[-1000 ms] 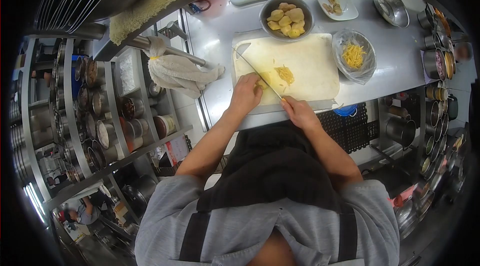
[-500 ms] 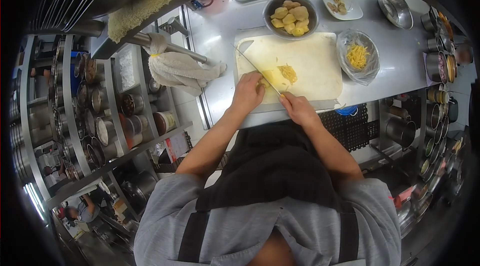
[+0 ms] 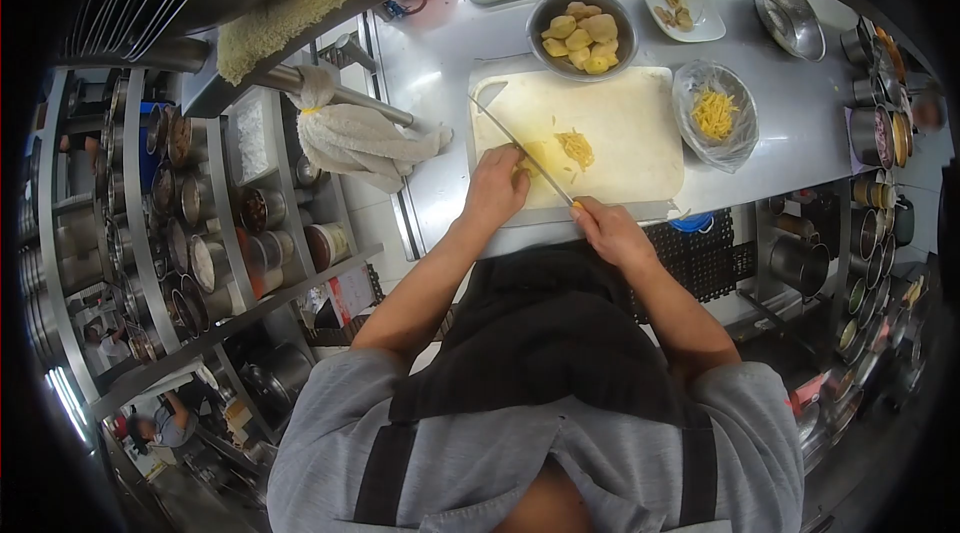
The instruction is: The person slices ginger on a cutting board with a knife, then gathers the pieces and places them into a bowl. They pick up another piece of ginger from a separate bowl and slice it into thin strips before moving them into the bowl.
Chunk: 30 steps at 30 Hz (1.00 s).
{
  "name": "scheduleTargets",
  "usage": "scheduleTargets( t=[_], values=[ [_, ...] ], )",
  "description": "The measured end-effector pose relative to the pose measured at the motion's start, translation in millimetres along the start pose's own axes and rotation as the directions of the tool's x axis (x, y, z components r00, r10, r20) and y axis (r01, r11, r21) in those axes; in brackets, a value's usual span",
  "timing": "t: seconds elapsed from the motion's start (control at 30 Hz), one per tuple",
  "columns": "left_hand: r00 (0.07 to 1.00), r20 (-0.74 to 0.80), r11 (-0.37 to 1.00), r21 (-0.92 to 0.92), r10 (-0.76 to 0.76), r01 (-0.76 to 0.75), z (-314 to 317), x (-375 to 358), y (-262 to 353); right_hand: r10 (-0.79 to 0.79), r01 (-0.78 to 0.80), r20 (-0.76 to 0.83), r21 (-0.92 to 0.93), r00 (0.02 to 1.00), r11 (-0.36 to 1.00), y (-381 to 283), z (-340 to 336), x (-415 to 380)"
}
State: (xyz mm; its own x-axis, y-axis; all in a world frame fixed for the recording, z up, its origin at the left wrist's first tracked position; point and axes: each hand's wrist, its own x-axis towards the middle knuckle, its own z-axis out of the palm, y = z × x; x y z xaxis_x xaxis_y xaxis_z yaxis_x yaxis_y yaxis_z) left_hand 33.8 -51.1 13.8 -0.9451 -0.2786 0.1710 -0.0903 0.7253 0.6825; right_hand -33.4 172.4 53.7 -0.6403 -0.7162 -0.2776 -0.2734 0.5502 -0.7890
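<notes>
And there's your right hand point(image 3: 612, 233), clenched round the handle of the knife point(image 3: 521, 147), blade slanting away up-left over the board point(image 3: 640, 123)! Your left hand point(image 3: 495, 188) has fingers curled down on a yellow chunk point(image 3: 526, 168), close against the blade. Just right of that hold, cut strips point(image 3: 575, 148) lie heaped; beyond it sits a bowl point(image 3: 626, 21) of peeled lumps point(image 3: 580, 38); farther right, a bag-lined bowl point(image 3: 744, 115).

No legible lettering, labels, brands, numbers or signs; any print too small.
</notes>
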Motion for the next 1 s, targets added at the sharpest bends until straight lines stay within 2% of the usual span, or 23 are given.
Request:
scheduleTargets(
  t=[0.07,0.17,0.4,0.5,0.57,0.7,0.8,0.87,1.0],
  values=[
    [1.000,-0.003,1.000,0.003,0.001,-0.001,0.1,-0.2,-0.5,0.092,-0.095,0.051,0.066,0.994,0.993,-5.4,-1.7,5.3],
    [1.000,-0.008,1.000,0.004,0.003,-0.003,2.1,-0.3,-1.1,0.036,-0.036,0.027,-0.016,0.999,0.999,-1.0,13.1,29.8],
    [0.999,-0.039,1.000,0.002,0.026,-0.026,1.9,-0.4,1.2,0.002,-0.002,-0.008,0.026,1.000,1.000,-2.8,15.4,38.0],
    [1.000,-0.001,1.000,0.011,-0.029,0.029,0.4,-1.6,2.8,0.046,-0.048,0.028,0.049,0.999,0.998,-12.9,3.1,24.1],
    [1.000,-0.026,1.000,0.007,-0.005,0.006,1.8,-1.7,1.0,0.101,-0.105,0.066,0.065,0.993,0.992,-14.2,-3.7,15.8],
    [0.999,-0.041,1.000,0.000,0.007,-0.007,2.8,-2.1,0.5,0.117,-0.123,0.101,0.055,0.988,0.991,-10.9,-5.4,13.2],
    [0.999,-0.047,1.000,-0.003,0.008,-0.008,3.5,-1.7,0.1,0.098,-0.103,0.074,0.072,0.992,0.992,-8.7,2.7,24.2],
    [0.999,-0.049,1.000,-0.007,0.006,-0.007,5.0,-2.2,-1.4,0.003,-0.003,0.011,0.002,1.000,1.000,-0.9,16.5,39.5],
    [0.999,-0.051,1.000,0.004,0.012,-0.012,4.2,-2.5,-3.1,-0.060,0.061,-0.047,0.011,0.997,0.998,3.8,29.0,51.4]
  ],
)
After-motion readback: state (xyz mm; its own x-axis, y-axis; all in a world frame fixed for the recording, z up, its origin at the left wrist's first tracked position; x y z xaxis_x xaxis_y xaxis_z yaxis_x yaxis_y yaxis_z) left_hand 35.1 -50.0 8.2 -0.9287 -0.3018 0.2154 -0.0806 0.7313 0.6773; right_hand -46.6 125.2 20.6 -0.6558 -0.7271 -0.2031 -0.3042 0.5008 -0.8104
